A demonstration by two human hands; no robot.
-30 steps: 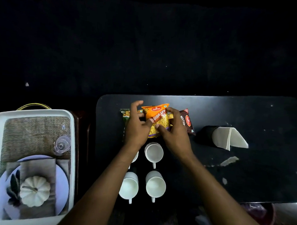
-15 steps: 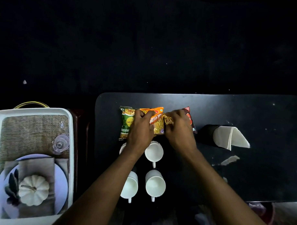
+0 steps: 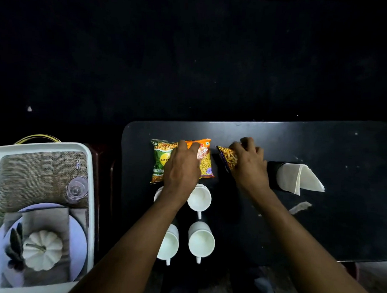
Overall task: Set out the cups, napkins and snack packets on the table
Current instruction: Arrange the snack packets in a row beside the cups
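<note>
On the black table (image 3: 317,216) lie three snack packets. A green packet (image 3: 160,162) sits at the left and an orange packet (image 3: 205,162) beside it. My left hand (image 3: 182,168) rests across both, fingers on the orange one. My right hand (image 3: 249,163) grips a dark packet (image 3: 227,158) further right, apart from the orange one. Several white cups stand nearer me: one (image 3: 199,198) below the orange packet, two (image 3: 201,242) (image 3: 168,244) in front, another (image 3: 158,194) mostly hidden by my left arm. Folded white napkins (image 3: 301,179) stick out of a black holder (image 3: 272,173) at the right.
A white tray (image 3: 92,197) left of the table holds a burlap mat (image 3: 33,175), an overturned glass (image 3: 77,189), a plate (image 3: 77,234) and a small white pumpkin (image 3: 42,249). A scrap of paper (image 3: 300,207) lies on the table. The surroundings are dark.
My right hand has slid the dark packet rightwards, away from the orange packet, opening a gap. The orange packet now lies flat beside the green one under my left hand.
</note>
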